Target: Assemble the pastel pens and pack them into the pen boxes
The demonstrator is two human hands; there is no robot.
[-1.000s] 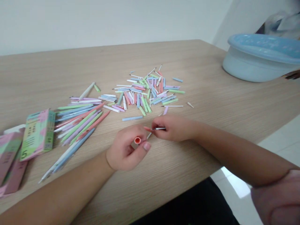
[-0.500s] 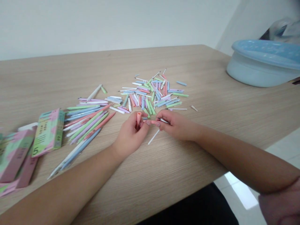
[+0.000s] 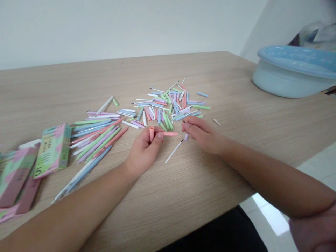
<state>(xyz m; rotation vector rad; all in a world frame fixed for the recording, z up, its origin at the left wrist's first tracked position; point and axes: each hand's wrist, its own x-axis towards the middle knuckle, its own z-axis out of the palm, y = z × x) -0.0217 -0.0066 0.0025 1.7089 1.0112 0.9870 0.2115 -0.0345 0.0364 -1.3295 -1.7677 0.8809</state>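
1. From my end, I see the left hand (image 3: pixel 144 147) reaching in from the lower left, thumb uppermost and fingers curled; the right hand (image 3: pixel 201 134) comes in from the right, bent inward, its fingertips drawn together; the two are apart.
2. Left thumb and fingers are closed on the coral barrel (image 3: pixel 171 133); its long axis runs nearly level across my view, free end toward the right hand; the coral tube (image 3: pixel 151 133) stands roughly upright in the same hand, open end up.
3. Right grip: a small dark tip shows at the fingers; I can't tell what they hold.
4. White refill (image 3: pixel 174 151) lies slantwise between the hands on the table (image 3: pixel 196 189), dark tip up and right; loose pen parts (image 3: pixel 168 124) lie beyond; pens (image 3: pixel 98 140) at left.
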